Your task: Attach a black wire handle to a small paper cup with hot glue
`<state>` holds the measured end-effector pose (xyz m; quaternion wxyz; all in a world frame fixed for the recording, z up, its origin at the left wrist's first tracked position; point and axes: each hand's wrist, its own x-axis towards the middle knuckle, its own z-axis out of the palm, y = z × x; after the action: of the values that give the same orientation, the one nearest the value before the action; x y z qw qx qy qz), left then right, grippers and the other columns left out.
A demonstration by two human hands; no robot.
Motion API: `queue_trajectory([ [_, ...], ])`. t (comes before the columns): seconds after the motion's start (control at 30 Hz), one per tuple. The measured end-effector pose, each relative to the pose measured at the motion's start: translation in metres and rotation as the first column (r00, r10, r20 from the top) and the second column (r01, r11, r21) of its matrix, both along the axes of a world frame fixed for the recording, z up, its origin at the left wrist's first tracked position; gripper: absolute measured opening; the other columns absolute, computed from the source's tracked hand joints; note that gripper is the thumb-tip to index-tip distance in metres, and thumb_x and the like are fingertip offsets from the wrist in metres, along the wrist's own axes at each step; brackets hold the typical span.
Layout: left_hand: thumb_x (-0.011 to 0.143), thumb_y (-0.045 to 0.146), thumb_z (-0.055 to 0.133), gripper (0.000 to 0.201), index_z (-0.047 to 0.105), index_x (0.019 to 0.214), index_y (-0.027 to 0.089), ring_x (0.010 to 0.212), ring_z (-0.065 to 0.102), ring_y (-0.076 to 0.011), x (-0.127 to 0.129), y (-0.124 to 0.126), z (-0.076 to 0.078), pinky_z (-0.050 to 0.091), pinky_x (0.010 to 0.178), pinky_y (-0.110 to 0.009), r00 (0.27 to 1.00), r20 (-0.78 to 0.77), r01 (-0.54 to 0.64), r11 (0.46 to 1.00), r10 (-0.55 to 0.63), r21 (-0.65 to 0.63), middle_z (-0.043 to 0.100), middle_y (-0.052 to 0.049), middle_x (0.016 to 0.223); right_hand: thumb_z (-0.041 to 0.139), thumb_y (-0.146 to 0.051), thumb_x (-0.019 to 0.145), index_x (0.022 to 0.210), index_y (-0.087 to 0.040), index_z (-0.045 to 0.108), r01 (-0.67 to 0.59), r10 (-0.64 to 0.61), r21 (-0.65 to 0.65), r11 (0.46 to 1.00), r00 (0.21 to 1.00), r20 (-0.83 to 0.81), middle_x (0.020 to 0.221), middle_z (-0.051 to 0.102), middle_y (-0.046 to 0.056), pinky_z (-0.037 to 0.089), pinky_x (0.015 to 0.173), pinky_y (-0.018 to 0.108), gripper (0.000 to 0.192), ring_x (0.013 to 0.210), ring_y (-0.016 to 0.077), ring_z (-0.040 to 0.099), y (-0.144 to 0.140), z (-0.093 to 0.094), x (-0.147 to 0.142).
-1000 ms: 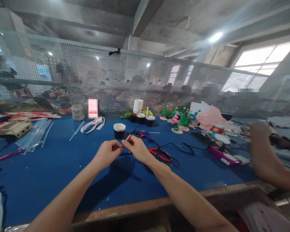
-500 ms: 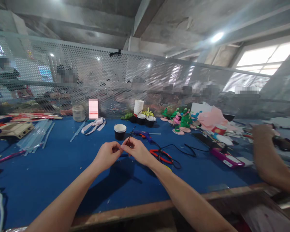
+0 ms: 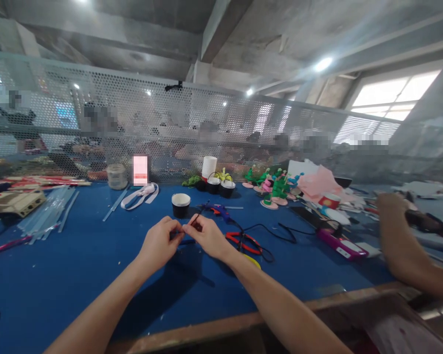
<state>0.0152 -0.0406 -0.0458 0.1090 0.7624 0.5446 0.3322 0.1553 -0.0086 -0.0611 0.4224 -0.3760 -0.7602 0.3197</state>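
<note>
Thin dark wire (image 3: 198, 214) mostly hidden between pinching left hand (image 3: 158, 243) and right hand (image 3: 206, 237)

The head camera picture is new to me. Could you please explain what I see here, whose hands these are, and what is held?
The picture comes from a camera worn on a person's head, looking forward and down. The two bare arms from the bottom edge are that person's own. The left hand and right hand meet over a blue table and pinch a thin dark wire between the fingertips. Behind them stand a black paper cup, a blue glue gun and red-handled pliers. Clear glue sticks lie at the left. The arm at the right edge belongs to another person.
</note>
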Motion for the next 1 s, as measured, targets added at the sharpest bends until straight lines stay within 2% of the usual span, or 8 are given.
queue_trajectory([
  [0.13,0.069,0.020,0.045,0.011,0.053,0.062,0.017,0.058,0.045,-0.0121,-0.002,0.000,0.002,0.033,0.055,-0.023,1.000,0.020,0.016,1.000,-0.016,-0.004,0.051,0.000,0.064,0.050,-0.034,0.072,0.067,-0.017,0.048,-0.016,0.015,-0.013,1.000,1.000,-0.022,0.058,0.049,-0.003,0.037,0.048,0.021,0.018,0.052,0.0091,0.045,-0.001,0.001,-0.001],
  [0.23,0.068,0.023,0.046,0.012,0.054,0.063,0.017,0.053,0.044,-0.0114,-0.003,0.002,0.001,0.032,0.050,-0.022,0.995,0.093,0.032,0.996,-0.024,-0.079,0.051,0.001,0.057,0.052,-0.034,0.071,0.074,-0.017,0.049,-0.093,0.088,-0.065,0.994,0.993,-0.081,0.063,0.050,-0.002,0.039,0.048,0.020,0.017,0.052,0.0082,0.045,-0.002,0.004,0.000],
  [0.33,0.068,0.030,0.047,0.018,0.055,0.063,0.015,0.045,0.040,-0.0095,-0.004,0.004,-0.001,0.029,0.044,-0.021,0.979,0.198,0.085,0.981,-0.050,-0.176,0.049,0.003,0.050,0.052,-0.035,0.070,0.072,-0.017,0.049,-0.160,0.145,-0.120,0.980,0.982,-0.125,0.062,0.049,-0.002,0.039,0.046,0.019,0.018,0.049,0.0068,0.044,-0.002,0.006,0.001],
  [0.53,0.065,0.032,0.050,0.019,0.057,0.063,0.014,0.043,0.038,-0.0083,-0.004,0.008,-0.007,0.027,0.041,-0.020,0.954,0.297,0.108,0.973,-0.043,-0.206,0.049,0.004,0.048,0.052,-0.039,0.069,0.067,-0.016,0.047,-0.119,0.104,-0.130,0.984,0.988,-0.113,0.058,0.048,-0.004,0.037,0.043,0.020,0.023,0.044,0.0062,0.042,0.000,0.004,0.002],
  [0.73,0.069,0.025,0.045,0.018,0.059,0.070,0.014,0.052,0.047,-0.0114,-0.006,0.007,-0.002,0.033,0.051,-0.022,0.983,0.162,0.115,0.978,-0.087,-0.174,0.057,-0.001,0.059,0.049,-0.035,0.072,0.066,-0.017,0.046,-0.096,0.089,-0.101,0.990,0.994,-0.068,0.054,0.045,-0.005,0.035,0.042,0.020,0.020,0.043,0.0067,0.041,0.000,0.003,0.002],
  [0.87,0.071,0.022,0.043,0.017,0.057,0.068,0.015,0.056,0.048,-0.0125,-0.002,0.002,0.003,0.033,0.053,-0.022,0.999,-0.010,0.041,0.997,-0.042,-0.067,0.058,-0.002,0.062,0.048,-0.035,0.072,0.067,-0.017,0.045,-0.071,0.069,-0.085,0.994,0.997,-0.021,0.055,0.045,-0.004,0.035,0.043,0.021,0.019,0.044,0.0074,0.042,0.003,-0.001,0.003],
  [1.0,0.071,0.020,0.043,0.015,0.056,0.066,0.015,0.055,0.049,-0.0124,0.002,-0.002,0.004,0.032,0.052,-0.022,0.997,-0.077,-0.005,1.000,0.003,-0.023,0.059,-0.003,0.063,0.048,-0.033,0.073,0.067,-0.017,0.046,-0.018,0.018,-0.031,0.999,1.000,0.003,0.055,0.046,-0.004,0.035,0.047,0.021,0.017,0.048,0.0084,0.042,0.005,-0.004,0.002],
])
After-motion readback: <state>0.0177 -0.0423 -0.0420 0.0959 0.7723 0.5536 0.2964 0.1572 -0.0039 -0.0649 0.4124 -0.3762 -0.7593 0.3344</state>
